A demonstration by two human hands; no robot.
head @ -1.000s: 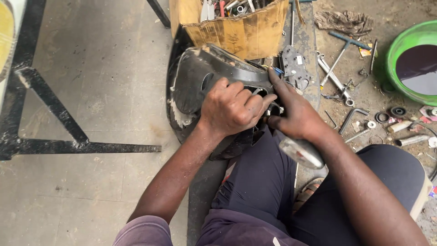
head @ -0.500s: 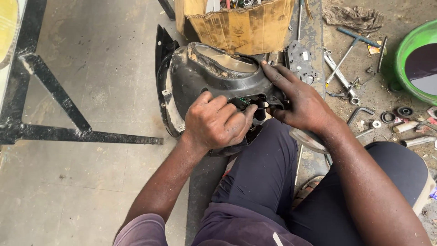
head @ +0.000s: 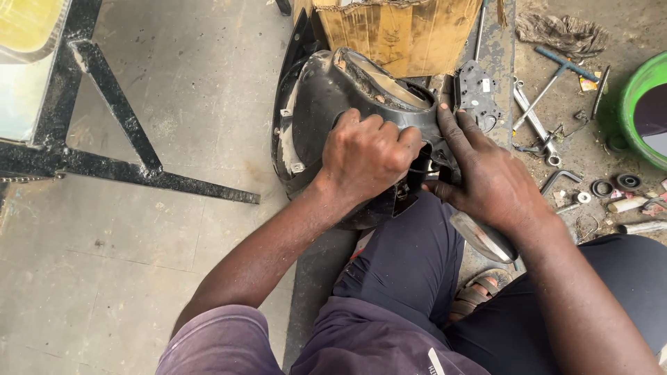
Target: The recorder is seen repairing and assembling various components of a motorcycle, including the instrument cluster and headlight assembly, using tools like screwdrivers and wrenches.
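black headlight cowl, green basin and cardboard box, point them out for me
black headlight cowl [head: 313, 104], head view, on its curved left shell
green basin [head: 629, 97], head view, on its left rim
cardboard box [head: 396, 35], head view, on its front flap

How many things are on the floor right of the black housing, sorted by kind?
Visible by kind, small bits at the edge left out:
Long metal hand tools: 3
Bent hex key: 1
Round rings or washers: 3
Rag: 1
Green basin: 1
Total: 9
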